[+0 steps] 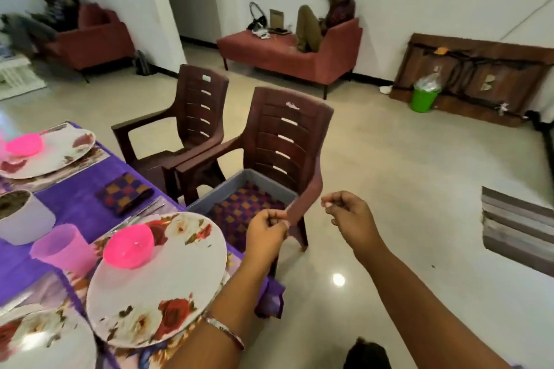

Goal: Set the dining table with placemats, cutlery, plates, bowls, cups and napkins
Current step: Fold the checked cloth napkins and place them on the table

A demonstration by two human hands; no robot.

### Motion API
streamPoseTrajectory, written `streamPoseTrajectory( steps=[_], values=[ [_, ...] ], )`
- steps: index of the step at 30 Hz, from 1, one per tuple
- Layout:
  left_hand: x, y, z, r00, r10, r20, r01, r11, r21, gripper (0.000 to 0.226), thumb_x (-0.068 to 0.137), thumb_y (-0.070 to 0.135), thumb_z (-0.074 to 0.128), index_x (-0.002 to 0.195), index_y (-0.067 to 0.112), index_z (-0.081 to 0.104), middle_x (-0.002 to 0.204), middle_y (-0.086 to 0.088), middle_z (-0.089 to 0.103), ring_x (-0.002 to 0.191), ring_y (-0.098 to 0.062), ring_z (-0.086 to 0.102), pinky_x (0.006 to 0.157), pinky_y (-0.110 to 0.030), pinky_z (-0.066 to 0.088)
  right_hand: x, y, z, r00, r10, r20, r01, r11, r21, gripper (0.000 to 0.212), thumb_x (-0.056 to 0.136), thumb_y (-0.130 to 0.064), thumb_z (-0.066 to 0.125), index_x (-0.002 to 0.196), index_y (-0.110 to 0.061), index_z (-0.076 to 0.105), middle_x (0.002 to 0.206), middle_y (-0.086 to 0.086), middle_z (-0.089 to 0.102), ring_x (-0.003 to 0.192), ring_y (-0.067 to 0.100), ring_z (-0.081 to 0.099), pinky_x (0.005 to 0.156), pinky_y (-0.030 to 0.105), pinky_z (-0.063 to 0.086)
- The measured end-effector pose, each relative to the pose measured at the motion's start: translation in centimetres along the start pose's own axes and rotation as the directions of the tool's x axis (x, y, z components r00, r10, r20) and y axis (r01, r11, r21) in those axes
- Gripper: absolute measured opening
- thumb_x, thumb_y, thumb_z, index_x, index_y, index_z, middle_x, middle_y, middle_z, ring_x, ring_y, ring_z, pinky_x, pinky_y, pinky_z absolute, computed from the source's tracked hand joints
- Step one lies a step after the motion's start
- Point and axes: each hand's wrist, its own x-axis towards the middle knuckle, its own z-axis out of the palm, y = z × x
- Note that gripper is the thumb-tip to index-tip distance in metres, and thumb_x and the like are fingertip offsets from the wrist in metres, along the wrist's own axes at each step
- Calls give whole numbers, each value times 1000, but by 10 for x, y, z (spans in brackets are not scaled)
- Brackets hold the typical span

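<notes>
Below, the dining table [87, 198], draped in purple cloth, occupied the left of the head view and carried two laid settings. Just beside its right edge stood a brown plastic chair [287, 141], on whose seat sat a grey tray [239, 178] holding a folded checked cloth [239, 210], apparently the remaining napkins. On the table, the near floral plate [168, 287] bore a pink bowl [129, 246] at its far-left part; a pale purple cup [61, 246] stood just beside the plate on its left, cutlery [141, 213] lay at its far rim, and a folded checked napkin [124, 193] lay beyond that. Both hands hung over the chair's near armrest. The left hand [266, 232] had its fingers curled, thumb against them; the right hand [347, 216] was likewise loosely closed. Neither could be seen to hold anything, and whether the left one touched the armrest could not be told.

Handling, as a judgement: the cloth in the tray would be light, soft and limp, not fragile or slippery. It should be pinched along a folded edge or at two corners, so that it lifts without unfolding. The plates would be stiff and smooth, best gripped at the rim.
</notes>
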Motion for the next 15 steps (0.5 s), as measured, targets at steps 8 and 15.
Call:
streamPoseTrajectory(
  steps=[8,15],
  values=[
    [126,-7,59,950,-206,-234,189,977,-95,21,89,-8,52,86,10,62,82,-11,66,68,-19,60,64,-29,49,195,22,12,965,15,261,15,993,-115,23,90,-5,57,81,-23,68,91,0,70,85,13,63,74,25,50],
    [195,-30,55,816,-413,-404,348,910,-226,13,96,0,51,99,7,61,97,-11,66,72,-18,60,57,-22,44,283,64,67,839,155,522,-29,970,-243,15,90,-7,60,85,-19,67,86,0,67,83,14,62,77,27,49]
  ],
)
